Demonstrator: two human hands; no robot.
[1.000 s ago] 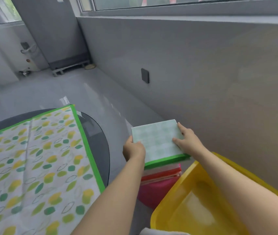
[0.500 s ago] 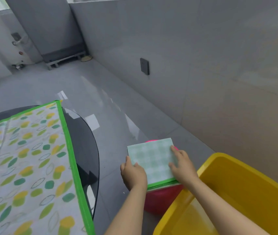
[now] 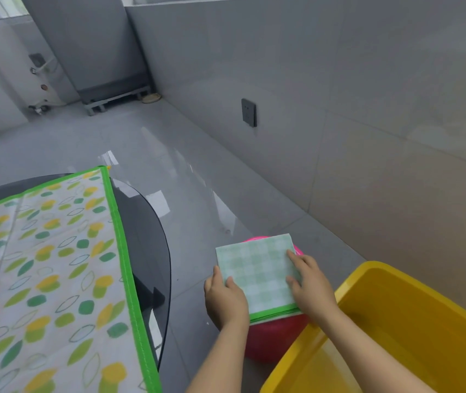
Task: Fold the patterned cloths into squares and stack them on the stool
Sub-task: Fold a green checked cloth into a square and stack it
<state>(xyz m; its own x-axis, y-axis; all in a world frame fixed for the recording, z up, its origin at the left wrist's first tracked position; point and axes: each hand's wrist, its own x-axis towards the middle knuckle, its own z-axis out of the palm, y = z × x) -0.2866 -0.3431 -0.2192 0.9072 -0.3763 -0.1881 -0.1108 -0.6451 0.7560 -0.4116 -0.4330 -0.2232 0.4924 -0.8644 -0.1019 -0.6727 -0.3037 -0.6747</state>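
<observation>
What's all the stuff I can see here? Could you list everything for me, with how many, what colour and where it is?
folded cloth: one, pale green check with bright green edge, on the stool.
stool: one, pink, on the floor between table and tub.
unfolded cloth: one, white with green and yellow leaf shapes, green border, spread on the table at left.
table: one, dark glass, rounded edge, left.
tub: one, yellow, lower right.
wall socket: one, dark grey, on the grey wall.
left hand: one, gripping the folded cloth's left edge.
right hand: one, fingers resting on the folded cloth's right side.
</observation>
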